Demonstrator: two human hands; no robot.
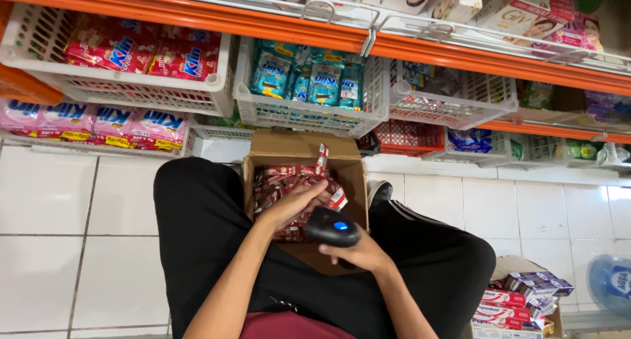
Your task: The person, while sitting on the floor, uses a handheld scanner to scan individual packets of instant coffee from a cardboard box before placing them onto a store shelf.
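Between the person's knees, on the white tiled floor [46,214], stands an open cardboard box [355,174] packed with small red sachets [279,181]. Reaching into it, the left hand [296,204] has its fingers curled around a strip of those sachets, one of which sticks up near the far flap. Lower in the view, the right hand [358,252] is wrapped closed around a black handheld scanner [332,228] whose blue light glows on top, held just beside the left hand over the near edge of the box.

By the look of it, the work is at an early or middle stage: the box looks well filled, and only the one strip is in hand. Ahead, the white shelf baskets [302,112] already hold teal and red packets. At the lower right sits another carton of boxed goods [519,299], seemingly untouched.
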